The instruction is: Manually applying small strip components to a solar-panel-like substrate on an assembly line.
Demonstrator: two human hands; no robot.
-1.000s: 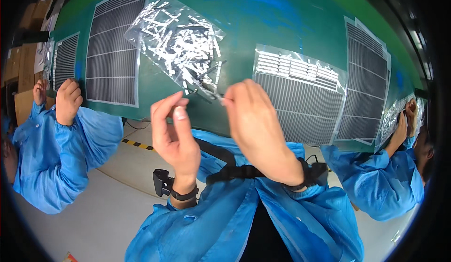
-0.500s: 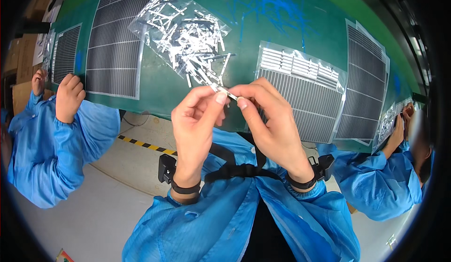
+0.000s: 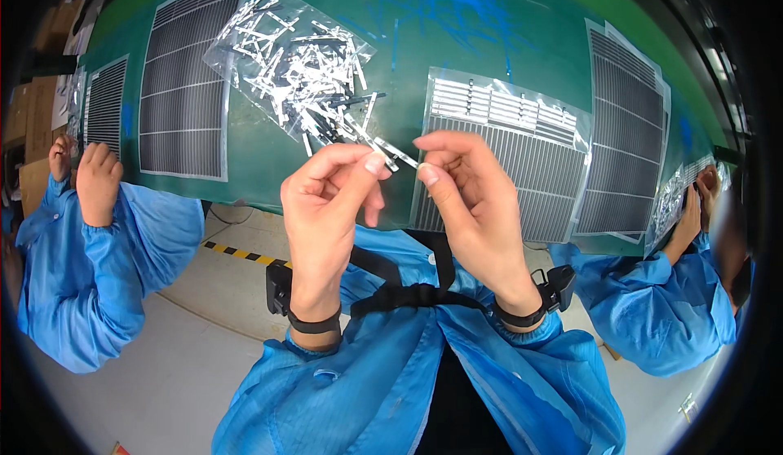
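My left hand [image 3: 330, 202] pinches a small black-and-silver strip [image 3: 391, 164] between thumb and forefinger. Just across from it, my right hand [image 3: 479, 202] has a thin silvery strip [image 3: 398, 152] by its end at the thumb tip, with the forefinger raised off it. The two strips lie close together between my hands, and whether they touch I cannot tell. Right beyond my fingers, a heap of loose silver, white and black strips [image 3: 314, 76] is spread on a clear plastic bag [image 3: 273, 100].
Striped sheets lie on the green table [image 3: 400, 100]: one in a clear sleeve [image 3: 506, 174] by my right hand, a darker sheet [image 3: 624, 133] beyond it, another [image 3: 186, 88] at left. Co-workers in blue sit either side, a hand [image 3: 99, 182] at left. Blue marks [image 3: 457, 2] lie at the back.
My hands have drawn slightly apart, and my right forefinger has lifted off the strip. Two strips now show separately between the fingers. The whole view has shifted slightly.
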